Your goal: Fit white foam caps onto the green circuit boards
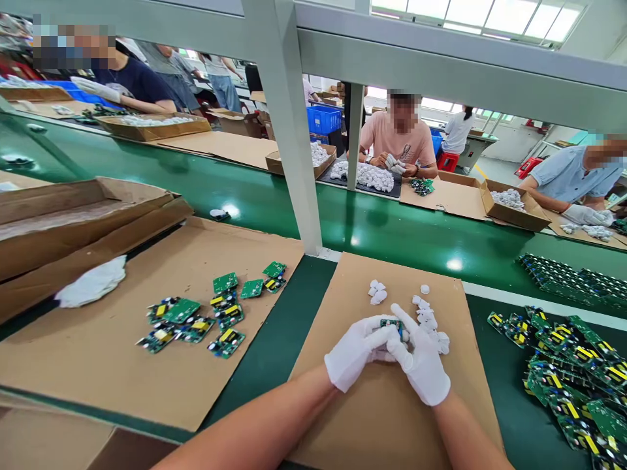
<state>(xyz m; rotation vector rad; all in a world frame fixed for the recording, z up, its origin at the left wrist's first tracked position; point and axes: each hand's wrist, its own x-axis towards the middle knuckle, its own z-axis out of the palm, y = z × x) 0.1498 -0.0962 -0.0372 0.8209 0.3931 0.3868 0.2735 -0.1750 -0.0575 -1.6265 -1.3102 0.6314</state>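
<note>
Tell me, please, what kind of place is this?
Most likely an electronics assembly line in a factory. The white-gloved left hand and right hand hold a small green circuit board, more green boards lie on the brown cardboard sheet, and other workers sit along a long green conveyor belt.

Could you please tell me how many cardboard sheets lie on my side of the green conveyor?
2. One large cardboard sheet at left carries loose circuit boards; the other cardboard sheet lies under both gloved hands. Stacked cardboard boxes at far left may hide more.
</note>
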